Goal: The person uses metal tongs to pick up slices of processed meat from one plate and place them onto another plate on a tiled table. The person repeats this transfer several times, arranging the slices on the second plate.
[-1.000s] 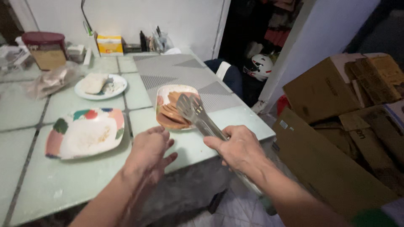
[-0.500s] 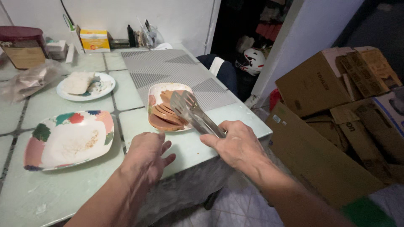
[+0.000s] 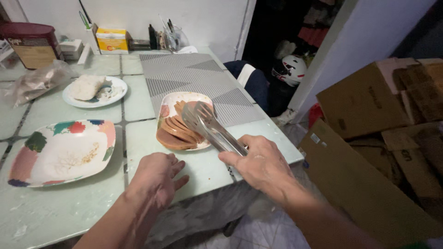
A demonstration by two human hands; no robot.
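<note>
My right hand (image 3: pixel 259 164) grips metal tongs (image 3: pixel 210 127) by their handle. The tong tips hover over a small plate (image 3: pixel 167 107) stacked with several brown round slices (image 3: pixel 174 131). The tong blades stand slightly apart with nothing between them. My left hand (image 3: pixel 155 180) rests palm down on the pale green table (image 3: pixel 69 203), fingers spread, holding nothing, just in front of that plate.
A colourful square plate (image 3: pixel 62 150) lies at the left. A round plate with white food (image 3: pixel 94 90) and a plastic bag (image 3: pixel 34 82) sit behind it. A grey placemat (image 3: pixel 194 78), boxes and bottles line the wall. Cardboard boxes (image 3: pixel 369 106) and a helmet (image 3: pixel 290 69) are at the right.
The view shifted slightly; both hands stayed close to the slice plate, the tongs lowering a little over the slices. My left hand slid slightly toward me on the table.
</note>
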